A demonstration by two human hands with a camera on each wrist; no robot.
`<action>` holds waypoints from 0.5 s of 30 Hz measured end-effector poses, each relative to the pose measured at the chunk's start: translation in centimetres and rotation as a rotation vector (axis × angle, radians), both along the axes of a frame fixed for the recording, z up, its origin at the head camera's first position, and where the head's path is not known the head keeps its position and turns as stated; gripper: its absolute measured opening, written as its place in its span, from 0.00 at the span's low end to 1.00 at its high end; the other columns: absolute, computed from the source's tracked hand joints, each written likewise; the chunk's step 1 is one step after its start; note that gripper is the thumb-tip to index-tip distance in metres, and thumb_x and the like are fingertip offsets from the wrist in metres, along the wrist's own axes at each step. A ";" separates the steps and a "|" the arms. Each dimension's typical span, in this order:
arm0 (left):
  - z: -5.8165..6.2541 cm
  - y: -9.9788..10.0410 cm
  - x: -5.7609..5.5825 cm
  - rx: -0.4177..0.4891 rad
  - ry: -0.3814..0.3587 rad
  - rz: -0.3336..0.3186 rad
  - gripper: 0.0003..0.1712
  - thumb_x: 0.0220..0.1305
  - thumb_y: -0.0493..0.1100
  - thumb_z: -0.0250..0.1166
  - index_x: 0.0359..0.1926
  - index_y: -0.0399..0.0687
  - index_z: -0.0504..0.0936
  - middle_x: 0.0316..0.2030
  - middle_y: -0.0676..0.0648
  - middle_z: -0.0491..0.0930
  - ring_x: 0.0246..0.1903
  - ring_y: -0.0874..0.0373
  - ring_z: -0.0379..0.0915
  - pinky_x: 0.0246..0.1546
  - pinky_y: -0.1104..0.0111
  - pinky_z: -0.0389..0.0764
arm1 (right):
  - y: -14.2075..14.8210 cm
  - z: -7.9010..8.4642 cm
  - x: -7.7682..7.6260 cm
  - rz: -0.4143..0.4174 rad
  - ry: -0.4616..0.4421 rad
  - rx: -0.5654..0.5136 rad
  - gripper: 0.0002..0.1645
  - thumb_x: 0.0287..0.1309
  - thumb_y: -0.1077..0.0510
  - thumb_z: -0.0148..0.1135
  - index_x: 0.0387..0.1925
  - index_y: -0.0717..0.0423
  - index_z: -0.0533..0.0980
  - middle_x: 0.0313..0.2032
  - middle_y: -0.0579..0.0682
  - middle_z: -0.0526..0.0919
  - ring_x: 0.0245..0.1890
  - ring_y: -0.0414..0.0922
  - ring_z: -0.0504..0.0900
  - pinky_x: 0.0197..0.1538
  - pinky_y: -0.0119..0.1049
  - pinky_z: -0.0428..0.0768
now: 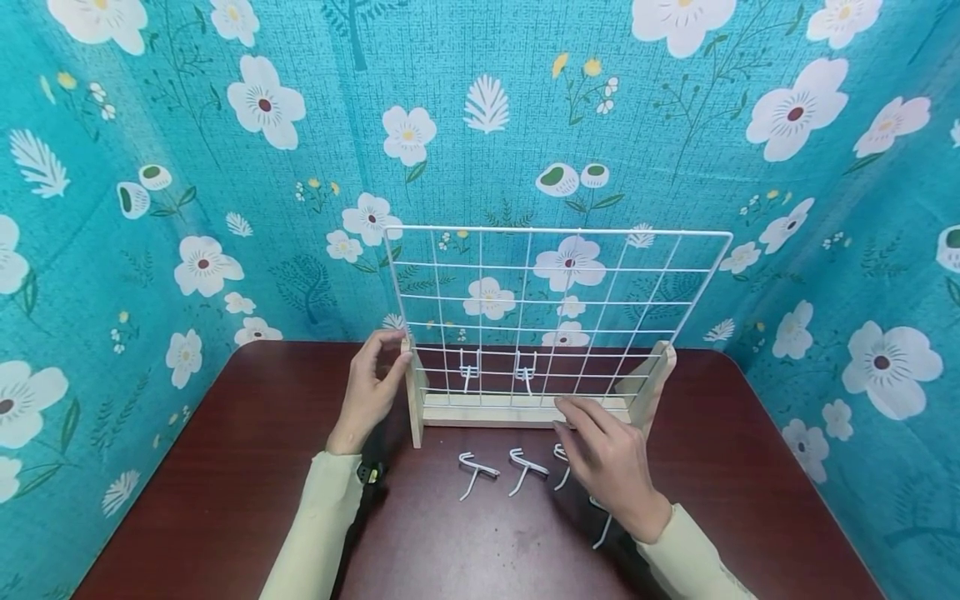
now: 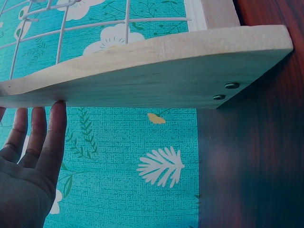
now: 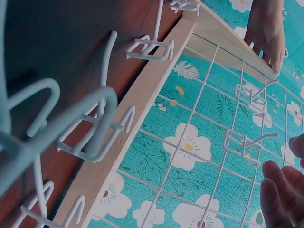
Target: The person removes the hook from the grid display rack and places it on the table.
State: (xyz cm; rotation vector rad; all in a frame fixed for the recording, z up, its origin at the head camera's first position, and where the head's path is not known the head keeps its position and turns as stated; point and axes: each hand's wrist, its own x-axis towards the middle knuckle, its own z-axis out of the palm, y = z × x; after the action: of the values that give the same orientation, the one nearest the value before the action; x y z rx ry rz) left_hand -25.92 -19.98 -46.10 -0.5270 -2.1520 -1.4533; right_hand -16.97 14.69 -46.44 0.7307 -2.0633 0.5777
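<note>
A white wire grid (image 1: 577,300) leans back in a wooden stand (image 1: 525,414). My left hand (image 1: 372,387) is at the stand's left side panel (image 2: 156,78), its straight fingers touching the wood. Two white wire hooks hang on the lower grid, the left hook (image 1: 468,371) and the right hook (image 1: 526,372). In front of the grid's lower right is my right hand (image 1: 607,458), fingers slightly bent, with nothing visible between them in the right wrist view. Below it, several loose hooks (image 1: 528,468) lie on the table, some partly hidden by that hand.
The dark red-brown table (image 1: 262,467) has rounded back corners. A blue floral cloth (image 1: 315,167) hangs behind and on both sides. The stand's right side panel (image 1: 652,387) rises just beyond my right hand. Dark screws (image 2: 232,86) show in the left panel.
</note>
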 end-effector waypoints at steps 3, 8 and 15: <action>0.0 0.0 -0.1 -0.005 0.005 0.005 0.18 0.72 0.35 0.66 0.61 0.38 0.79 0.53 0.38 0.83 0.45 0.68 0.79 0.39 0.78 0.82 | -0.1 0.0 -0.3 0.002 0.011 -0.004 0.19 0.75 0.51 0.57 0.53 0.57 0.85 0.45 0.54 0.90 0.31 0.46 0.89 0.26 0.41 0.83; 0.0 0.0 -0.2 0.000 0.004 0.005 0.18 0.72 0.37 0.67 0.60 0.39 0.80 0.53 0.40 0.84 0.45 0.65 0.80 0.38 0.77 0.82 | -0.3 0.0 -0.8 0.003 0.014 -0.002 0.19 0.75 0.51 0.57 0.53 0.57 0.85 0.45 0.53 0.90 0.29 0.46 0.89 0.26 0.41 0.82; 0.1 -0.2 0.0 0.007 -0.003 -0.004 0.19 0.72 0.35 0.66 0.60 0.34 0.79 0.50 0.40 0.85 0.44 0.67 0.80 0.37 0.72 0.84 | -0.6 -0.1 -1.2 0.018 -0.004 0.004 0.17 0.74 0.52 0.59 0.53 0.57 0.85 0.45 0.53 0.90 0.30 0.46 0.90 0.27 0.41 0.83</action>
State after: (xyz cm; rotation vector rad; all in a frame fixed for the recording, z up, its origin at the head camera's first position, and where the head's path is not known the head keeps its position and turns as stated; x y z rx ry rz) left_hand -25.90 -20.17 -45.98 -0.5277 -2.1481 -1.4642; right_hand -18.18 14.04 -46.53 0.7519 -2.0639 0.5856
